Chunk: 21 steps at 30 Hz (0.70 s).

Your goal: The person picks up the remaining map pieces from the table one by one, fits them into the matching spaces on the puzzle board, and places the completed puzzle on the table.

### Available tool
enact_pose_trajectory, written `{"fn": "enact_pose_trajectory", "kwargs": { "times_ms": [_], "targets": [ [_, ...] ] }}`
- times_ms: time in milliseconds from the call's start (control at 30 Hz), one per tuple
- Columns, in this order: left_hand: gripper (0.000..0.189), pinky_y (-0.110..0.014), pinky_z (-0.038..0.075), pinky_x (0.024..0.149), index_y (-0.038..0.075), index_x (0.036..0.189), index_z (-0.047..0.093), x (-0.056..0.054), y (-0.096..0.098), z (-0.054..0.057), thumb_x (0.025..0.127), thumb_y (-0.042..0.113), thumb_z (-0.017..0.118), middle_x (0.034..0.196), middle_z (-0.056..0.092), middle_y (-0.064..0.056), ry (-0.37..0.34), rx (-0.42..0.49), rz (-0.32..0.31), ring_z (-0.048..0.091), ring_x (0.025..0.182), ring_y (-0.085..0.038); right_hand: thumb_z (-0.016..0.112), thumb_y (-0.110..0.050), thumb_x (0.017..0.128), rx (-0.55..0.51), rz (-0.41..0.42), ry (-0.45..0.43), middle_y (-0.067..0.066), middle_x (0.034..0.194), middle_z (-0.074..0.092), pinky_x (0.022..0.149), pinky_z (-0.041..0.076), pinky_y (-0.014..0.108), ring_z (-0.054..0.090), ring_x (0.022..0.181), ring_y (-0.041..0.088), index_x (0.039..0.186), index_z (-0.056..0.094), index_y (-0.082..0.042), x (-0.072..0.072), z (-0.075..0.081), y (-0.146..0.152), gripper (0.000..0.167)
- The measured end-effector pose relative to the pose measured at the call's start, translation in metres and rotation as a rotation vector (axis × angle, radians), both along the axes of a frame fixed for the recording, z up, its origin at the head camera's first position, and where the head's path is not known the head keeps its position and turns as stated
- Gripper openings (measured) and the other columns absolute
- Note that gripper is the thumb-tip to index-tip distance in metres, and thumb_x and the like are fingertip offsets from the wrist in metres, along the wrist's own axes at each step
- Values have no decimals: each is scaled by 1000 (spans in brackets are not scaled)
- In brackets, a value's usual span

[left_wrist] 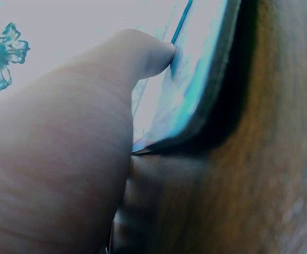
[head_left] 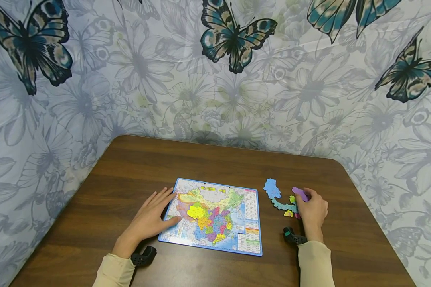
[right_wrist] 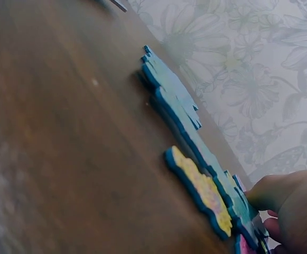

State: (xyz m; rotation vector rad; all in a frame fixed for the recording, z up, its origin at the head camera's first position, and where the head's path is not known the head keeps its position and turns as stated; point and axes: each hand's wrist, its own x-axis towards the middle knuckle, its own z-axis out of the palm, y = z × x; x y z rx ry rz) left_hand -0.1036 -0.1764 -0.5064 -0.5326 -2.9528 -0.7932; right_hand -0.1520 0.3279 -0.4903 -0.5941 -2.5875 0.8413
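Note:
A map puzzle board (head_left: 251, 239) with a blue rim lies flat on the table, and many coloured pieces fill its map. My left hand (head_left: 149, 219) rests at its left edge with fingers spread; its thumb (left_wrist: 148, 53) lies on the board's surface. To the right of the board lie loose puzzle pieces: a light blue one (head_left: 271, 188), a long teal one (right_wrist: 182, 124), a yellow one (right_wrist: 198, 185) and a purple one (head_left: 300, 194). My right hand (head_left: 313, 209) has curled fingers at this group and pinches a piece, apparently the purple one; its fingertips are partly hidden.
The brown wooden table (head_left: 93, 223) has rounded far corners. Behind it hangs a pale floral cloth (head_left: 140, 71) with butterflies. A black band sits on the left wrist (head_left: 143, 257) and another on the right wrist (head_left: 294, 236).

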Motion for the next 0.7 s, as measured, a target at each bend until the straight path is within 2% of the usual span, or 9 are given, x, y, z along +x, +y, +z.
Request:
{"fn": "enact_pose_trajectory", "kwargs": {
  "times_ms": [333, 700],
  "targets": [
    [86, -56, 16, 127, 10, 157, 45, -1, 0, -1, 89, 56, 73, 166, 36, -12, -3, -3, 0, 28, 156, -34, 70, -27, 94, 29, -11, -8, 31, 128, 66, 106, 32, 67, 46, 123, 56, 128, 67, 2, -1, -2, 3, 44],
    [87, -57, 16, 127, 10, 156, 45, -1, 0, -1, 88, 55, 74, 166, 37, -12, -3, -3, 2, 28, 156, -34, 70, -29, 93, 46, 27, -50, 33, 129, 64, 98, 34, 65, 46, 117, 54, 128, 67, 5, -1, 0, 7, 49]
  ]
}}
